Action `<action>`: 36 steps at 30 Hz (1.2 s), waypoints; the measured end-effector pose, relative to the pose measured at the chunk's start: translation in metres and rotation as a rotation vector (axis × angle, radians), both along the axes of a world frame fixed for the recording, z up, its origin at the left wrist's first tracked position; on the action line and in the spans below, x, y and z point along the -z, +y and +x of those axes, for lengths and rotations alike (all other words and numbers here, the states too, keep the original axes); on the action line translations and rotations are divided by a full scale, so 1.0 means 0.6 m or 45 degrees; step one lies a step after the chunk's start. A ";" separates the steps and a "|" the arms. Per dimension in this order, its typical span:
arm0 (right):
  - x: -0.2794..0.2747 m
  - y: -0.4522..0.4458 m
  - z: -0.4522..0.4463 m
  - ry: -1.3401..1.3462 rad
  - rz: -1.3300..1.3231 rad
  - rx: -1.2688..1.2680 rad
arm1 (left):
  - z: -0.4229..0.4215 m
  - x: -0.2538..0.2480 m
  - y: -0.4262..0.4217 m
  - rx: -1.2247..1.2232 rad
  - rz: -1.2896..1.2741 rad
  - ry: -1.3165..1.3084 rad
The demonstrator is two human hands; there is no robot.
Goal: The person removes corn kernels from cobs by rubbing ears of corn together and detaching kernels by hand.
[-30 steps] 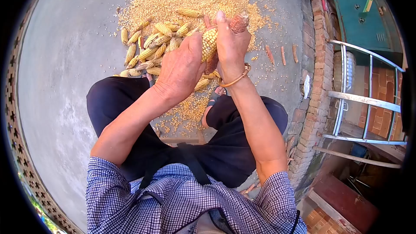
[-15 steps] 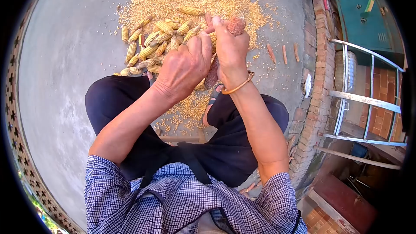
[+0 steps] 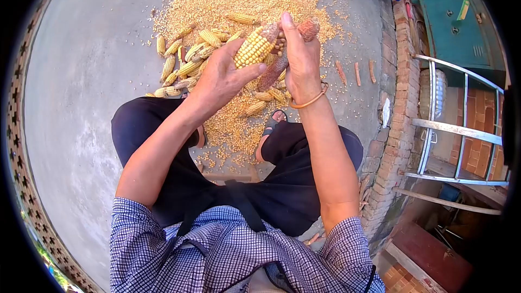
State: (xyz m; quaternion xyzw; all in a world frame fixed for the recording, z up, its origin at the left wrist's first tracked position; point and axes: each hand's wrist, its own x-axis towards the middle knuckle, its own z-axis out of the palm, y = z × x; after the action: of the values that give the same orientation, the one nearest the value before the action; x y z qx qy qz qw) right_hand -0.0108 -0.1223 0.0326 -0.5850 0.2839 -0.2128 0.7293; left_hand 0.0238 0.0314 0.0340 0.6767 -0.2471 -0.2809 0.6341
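My left hand (image 3: 220,78) is wrapped around a partly shelled ear of corn (image 3: 254,49), its yellow kernels facing up and its tip pointing away from me. Close beside it, my right hand (image 3: 303,68) grips a bare reddish corncob (image 3: 274,72). One end of that cob shows past the fingers and the other below the palm. The ear's tip is at the right fingers; whether they touch it I cannot tell. Below both hands lie more ears of corn (image 3: 190,68) and a spread of loose kernels (image 3: 217,2).
Several bare cobs (image 3: 340,72) lie on the concrete floor (image 3: 81,103) to the right. Farther right are a low brick edge (image 3: 399,97), a metal ladder-like frame (image 3: 458,125) and a green cabinet (image 3: 456,27). My sandalled foot (image 3: 274,122) is beside the kernels.
My left hand has turned and moved slightly left and down, bringing the yellow ear into plain view. My right hand has shifted slightly right with the bare cob.
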 end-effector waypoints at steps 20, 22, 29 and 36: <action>-0.018 0.010 -0.024 0.102 -1.203 -0.096 | -0.030 0.020 -0.009 0.176 0.211 -0.257; -0.017 -0.014 -0.014 0.021 -0.837 -0.212 | -0.024 0.013 -0.011 0.182 0.159 -0.017; -0.051 -0.054 -0.032 -0.277 0.023 -0.156 | -0.018 -0.021 -0.003 0.206 -0.350 0.881; -0.058 -0.048 -0.041 -0.252 -0.209 -0.334 | -0.011 -0.011 -0.001 0.225 -0.479 0.994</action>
State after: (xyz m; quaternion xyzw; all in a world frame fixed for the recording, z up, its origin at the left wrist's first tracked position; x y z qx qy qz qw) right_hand -0.0357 -0.1514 0.0676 -0.6507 0.1139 -0.1949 0.7251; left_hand 0.0171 0.0307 0.0404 0.3689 -0.0927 -0.5187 0.7657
